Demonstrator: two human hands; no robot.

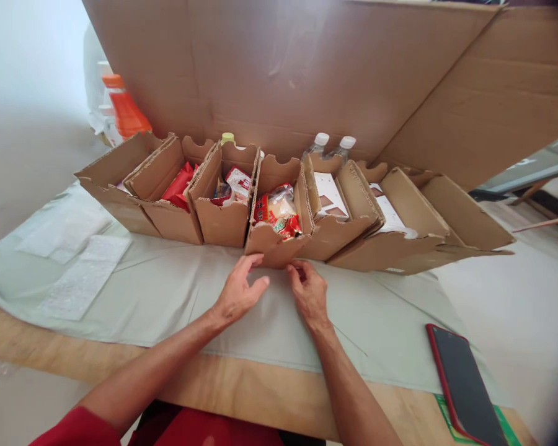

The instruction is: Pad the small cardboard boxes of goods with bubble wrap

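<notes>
A cardboard bin (279,249) with red-and-clear food packets (281,210) inside stands in the middle of a row, a little forward of the bins to its left. At its lower left corner are the fingertips of my left hand (240,290), the fingers stretched out and the thumb apart. My right hand (310,291) is at the bin's lower right edge with its fingers curled in. Whether those fingers grip the cardboard or something small cannot be made out.
Neighbouring bins hold a red packet (179,186), a red-and-white packet (239,183) and white boxes (329,197). Bottles (319,144) and a tall cardboard panel (283,74) stand behind. Bubble wrap (86,275) lies left on the cloth (177,297); a phone (465,378) lies right.
</notes>
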